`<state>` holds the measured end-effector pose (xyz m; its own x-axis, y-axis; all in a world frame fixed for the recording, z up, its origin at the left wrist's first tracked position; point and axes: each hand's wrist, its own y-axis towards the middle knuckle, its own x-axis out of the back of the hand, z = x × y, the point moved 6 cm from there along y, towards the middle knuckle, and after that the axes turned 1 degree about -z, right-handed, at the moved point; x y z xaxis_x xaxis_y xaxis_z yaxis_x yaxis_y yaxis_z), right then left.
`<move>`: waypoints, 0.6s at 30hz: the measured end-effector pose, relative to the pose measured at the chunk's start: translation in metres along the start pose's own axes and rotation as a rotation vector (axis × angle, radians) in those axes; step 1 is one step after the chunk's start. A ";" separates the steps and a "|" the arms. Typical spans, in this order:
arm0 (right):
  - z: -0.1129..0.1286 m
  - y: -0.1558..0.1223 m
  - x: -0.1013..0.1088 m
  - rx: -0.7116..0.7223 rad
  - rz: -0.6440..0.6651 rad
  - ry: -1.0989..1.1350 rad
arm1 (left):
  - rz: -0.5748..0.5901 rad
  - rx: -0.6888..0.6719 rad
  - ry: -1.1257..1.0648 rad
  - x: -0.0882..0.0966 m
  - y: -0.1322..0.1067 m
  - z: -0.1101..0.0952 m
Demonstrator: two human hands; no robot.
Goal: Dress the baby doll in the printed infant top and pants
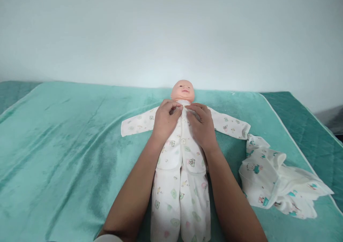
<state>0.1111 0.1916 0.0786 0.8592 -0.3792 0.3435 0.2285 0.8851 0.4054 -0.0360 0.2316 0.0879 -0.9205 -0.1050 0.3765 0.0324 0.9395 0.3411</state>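
A baby doll lies on its back, its head toward the wall. It wears a white printed baby jacket with buttons down the front and matching trousers. Both sleeves stretch out to the sides. At the neckline my left hand pinches the jacket's front edge near the collar. My right hand faces it from the other side, fingertips closed on the opposite edge by the top button. The fingers partly hide that button. Lower down, another button shows on the jacket front.
Beneath the doll spreads a light green plush blanket, over a darker green quilted cover. A crumpled white garment with teal prints lies at the right, touching the doll's sleeve end. A pale wall rises behind.
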 end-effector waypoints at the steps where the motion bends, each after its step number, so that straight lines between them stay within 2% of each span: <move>1: 0.000 0.000 0.000 -0.002 -0.008 0.002 | 0.002 -0.001 -0.004 0.000 0.000 0.000; 11: 0.003 0.000 0.002 0.018 -0.010 -0.032 | 0.034 -0.030 -0.053 0.000 -0.001 0.001; 18: 0.009 -0.001 -0.003 0.076 0.130 -0.087 | 0.065 -0.058 -0.083 -0.002 -0.002 0.000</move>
<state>0.1039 0.1897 0.0847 0.8355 -0.2875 0.4683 0.0796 0.9065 0.4145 -0.0337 0.2297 0.0863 -0.9447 -0.0149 0.3275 0.1133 0.9226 0.3688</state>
